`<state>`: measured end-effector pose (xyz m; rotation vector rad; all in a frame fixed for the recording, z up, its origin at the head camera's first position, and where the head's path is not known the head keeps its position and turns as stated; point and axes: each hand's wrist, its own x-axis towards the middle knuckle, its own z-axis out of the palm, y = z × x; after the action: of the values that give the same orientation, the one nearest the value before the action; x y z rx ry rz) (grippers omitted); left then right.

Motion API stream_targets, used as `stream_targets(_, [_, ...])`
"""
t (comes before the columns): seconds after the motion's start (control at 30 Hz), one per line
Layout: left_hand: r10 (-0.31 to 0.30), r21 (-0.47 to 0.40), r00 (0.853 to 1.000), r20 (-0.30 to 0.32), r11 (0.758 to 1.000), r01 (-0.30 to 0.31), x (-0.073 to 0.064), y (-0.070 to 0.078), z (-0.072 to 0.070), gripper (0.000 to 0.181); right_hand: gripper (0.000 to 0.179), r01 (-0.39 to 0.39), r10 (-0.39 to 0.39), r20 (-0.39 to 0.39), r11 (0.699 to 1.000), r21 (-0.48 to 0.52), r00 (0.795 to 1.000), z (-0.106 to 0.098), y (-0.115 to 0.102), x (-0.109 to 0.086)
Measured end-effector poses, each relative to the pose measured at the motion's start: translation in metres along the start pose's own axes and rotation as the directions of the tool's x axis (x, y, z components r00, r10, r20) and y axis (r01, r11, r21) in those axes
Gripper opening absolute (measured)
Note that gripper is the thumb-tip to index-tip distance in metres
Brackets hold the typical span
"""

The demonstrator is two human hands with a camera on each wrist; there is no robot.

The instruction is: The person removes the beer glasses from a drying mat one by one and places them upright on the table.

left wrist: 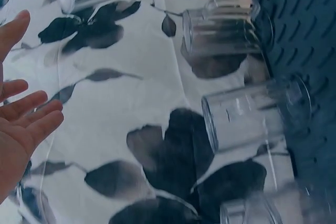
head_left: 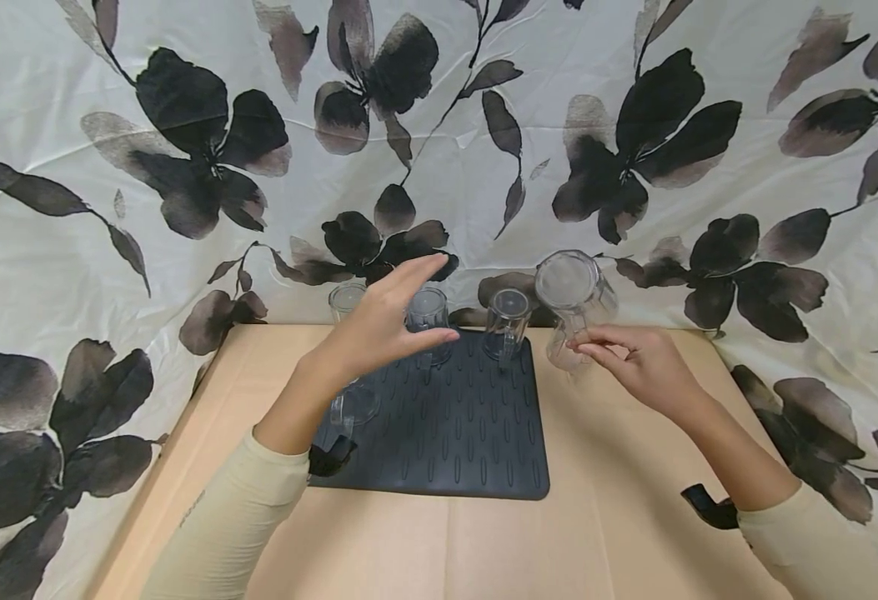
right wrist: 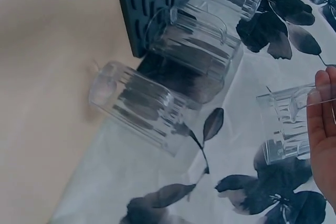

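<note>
My right hand [head_left: 637, 362] pinches the handle of a clear glass mug [head_left: 568, 281], held up above the back right of the table. In the right wrist view the fingers lie at that mug's handle side. Below it, a second glass mug [right wrist: 137, 103] stands on the table just right of the dark mat. My left hand [head_left: 378, 321] hovers over the mat's back left, thumb and fingers spread, holding nothing. Behind and beside it are glass mugs, one at the mat's back middle [head_left: 428, 310] and one partly hidden by the wrist [head_left: 359, 404].
The dark ribbed mat [head_left: 476, 450] lies on a light tan table [head_left: 596, 533]. Another glass mug [head_left: 509, 315] stands at its back right corner, and one more [head_left: 344, 298] at the back left. A floral cloth [head_left: 484, 208] hangs behind the table.
</note>
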<state>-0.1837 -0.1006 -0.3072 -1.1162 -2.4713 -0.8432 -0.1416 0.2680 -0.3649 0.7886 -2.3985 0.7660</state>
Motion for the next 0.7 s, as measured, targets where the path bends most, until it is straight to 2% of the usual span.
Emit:
stream_targets(0.23, [-0.013,-0.05,0.999,0.053,0.999,0.016,0.033,0.013,0.018,0.093,0.032,0.118,-0.117,0.013,0.992,-0.035,0.993,-0.01,-0.002,0.008])
stream_targets(0.43, [-0.007,-0.1,0.997,0.077,0.995,0.014,0.055,0.026,0.029,0.096,0.03,0.171,-0.167,0.053,0.982,-0.083,0.985,-0.016,-0.007,0.016])
stream_targets(0.7, [-0.04,-0.163,0.994,0.102,0.985,0.057,0.068,0.032,0.044,0.101,0.032,0.26,-0.249,0.104,0.958,-0.118,0.963,-0.019,-0.016,0.028])
